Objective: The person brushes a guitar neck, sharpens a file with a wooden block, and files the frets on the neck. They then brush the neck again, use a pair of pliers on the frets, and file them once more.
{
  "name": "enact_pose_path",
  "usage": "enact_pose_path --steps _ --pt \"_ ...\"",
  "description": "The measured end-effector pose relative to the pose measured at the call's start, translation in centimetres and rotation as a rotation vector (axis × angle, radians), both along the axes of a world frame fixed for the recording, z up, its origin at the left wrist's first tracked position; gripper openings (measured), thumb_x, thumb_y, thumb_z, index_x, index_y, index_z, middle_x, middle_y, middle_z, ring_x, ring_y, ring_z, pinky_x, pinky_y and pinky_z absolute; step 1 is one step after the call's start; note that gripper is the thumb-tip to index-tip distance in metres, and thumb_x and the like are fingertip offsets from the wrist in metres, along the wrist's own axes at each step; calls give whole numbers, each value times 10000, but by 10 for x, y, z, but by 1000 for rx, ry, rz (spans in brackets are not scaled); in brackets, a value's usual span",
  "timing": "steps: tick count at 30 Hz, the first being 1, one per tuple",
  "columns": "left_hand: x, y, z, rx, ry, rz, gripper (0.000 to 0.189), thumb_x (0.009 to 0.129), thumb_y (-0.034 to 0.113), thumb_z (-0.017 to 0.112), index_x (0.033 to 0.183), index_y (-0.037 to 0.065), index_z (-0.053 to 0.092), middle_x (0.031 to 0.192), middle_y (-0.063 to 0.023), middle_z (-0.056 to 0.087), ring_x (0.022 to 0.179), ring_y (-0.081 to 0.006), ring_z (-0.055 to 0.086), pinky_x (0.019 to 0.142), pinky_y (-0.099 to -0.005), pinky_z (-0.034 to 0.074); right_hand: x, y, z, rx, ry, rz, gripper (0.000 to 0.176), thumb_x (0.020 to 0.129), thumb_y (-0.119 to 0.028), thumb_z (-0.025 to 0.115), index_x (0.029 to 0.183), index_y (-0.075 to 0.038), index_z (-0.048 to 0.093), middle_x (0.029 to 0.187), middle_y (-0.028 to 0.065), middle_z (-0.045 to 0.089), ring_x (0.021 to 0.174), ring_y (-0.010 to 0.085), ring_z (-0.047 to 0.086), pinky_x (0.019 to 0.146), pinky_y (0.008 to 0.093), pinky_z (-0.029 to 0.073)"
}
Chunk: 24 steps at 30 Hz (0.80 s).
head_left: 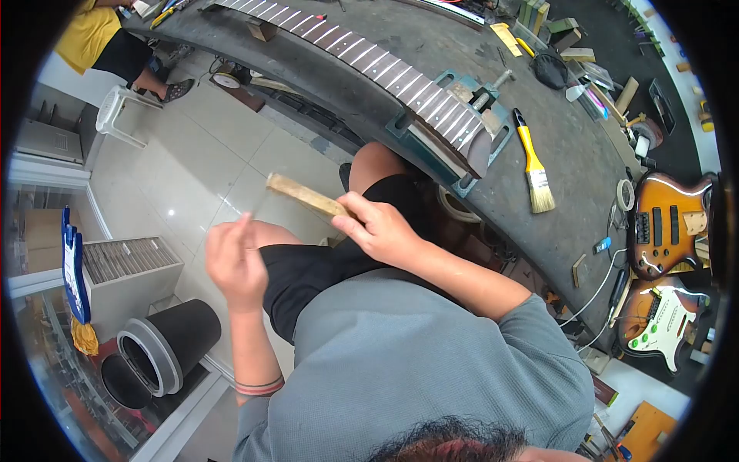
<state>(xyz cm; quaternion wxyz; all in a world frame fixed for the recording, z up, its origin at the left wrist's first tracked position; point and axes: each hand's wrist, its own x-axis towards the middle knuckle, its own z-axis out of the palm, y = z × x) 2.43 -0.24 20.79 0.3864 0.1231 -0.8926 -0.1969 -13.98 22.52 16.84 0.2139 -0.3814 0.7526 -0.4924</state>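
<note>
My right hand (379,229) is closed around one end of a narrow, worn wooden block (304,194), which points up and to the left over my lap. Beside the block's free end is my left hand (237,263), raised and slightly blurred. Its fingers are drawn together in a pinch, and anything between them is too small or smeared to make out. On the bench ahead, a guitar neck (377,65) with a dark fretboard and bright frets lies along the edge, its near end at a teal vise (462,100).
A yellow-handled brush (533,162) lies on the dark workbench (570,246) to the right. Two electric guitar bodies, one sunburst (671,223), rest at far right. A bin (181,339) stands on the floor at left. Another person (92,38) is at the bench's far left, near a white stool (123,108).
</note>
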Motion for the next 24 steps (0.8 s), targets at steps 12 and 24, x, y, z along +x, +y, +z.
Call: enact_pose_path --steps 12,24 --pt "-4 -4 8 167 28 131 244 980 -75 750 1207 -7 812 957 -138 689 834 -274 663 720 -392 511 -7 8 18 61 10 -29 322 1139 -372 673 1209 -58 655 863 188 744 808 425 742 726 523 552" --pt "-23 -38 1 795 454 -1 195 1139 17 634 1306 -9 732 1013 -46 662 727 -95 457 640 -275 371 -29 87 125 -17 178 -384 298 1114 -255 720 1333 -58 675 1069 160 746 921 316 774 863 414 601"
